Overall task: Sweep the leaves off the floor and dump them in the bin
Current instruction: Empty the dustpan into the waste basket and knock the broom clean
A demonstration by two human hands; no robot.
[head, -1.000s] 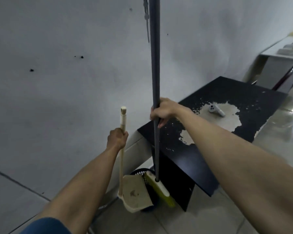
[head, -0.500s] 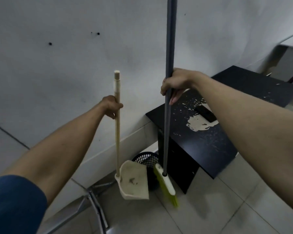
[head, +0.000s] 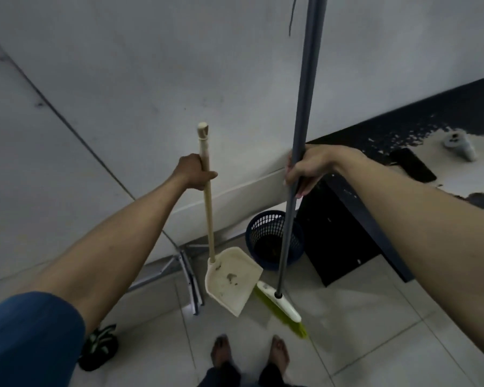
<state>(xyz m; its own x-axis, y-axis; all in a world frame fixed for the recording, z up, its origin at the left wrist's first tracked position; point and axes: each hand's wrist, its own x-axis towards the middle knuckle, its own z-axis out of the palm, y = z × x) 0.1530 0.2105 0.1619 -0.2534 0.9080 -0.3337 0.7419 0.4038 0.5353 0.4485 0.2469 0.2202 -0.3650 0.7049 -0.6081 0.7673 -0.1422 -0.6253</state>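
Note:
My left hand (head: 194, 172) grips the upper part of the cream handle of a long-handled dustpan (head: 231, 279). Its pan hangs just above the floor tiles, with a few dark scraps in it. My right hand (head: 305, 169) is closed around the grey pole of a broom (head: 279, 301), whose white head and yellow-green bristles rest low beside the pan. A dark blue mesh bin (head: 273, 239) stands on the floor by the wall, right behind the pan and broom pole, with some dark debris at its bottom.
A black table (head: 403, 129) with peeling white patches stands right of the bin, carrying a phone (head: 412, 164) and a white controller (head: 460, 143). A folded metal frame (head: 189, 277) lies along the wall base. A sandal (head: 98, 347) lies at lower left; my bare feet (head: 249, 356) stand below.
The dustpan has come away from above the bin toward me and hangs in front of it. The view has tilted down, bringing my feet and the sandal into sight.

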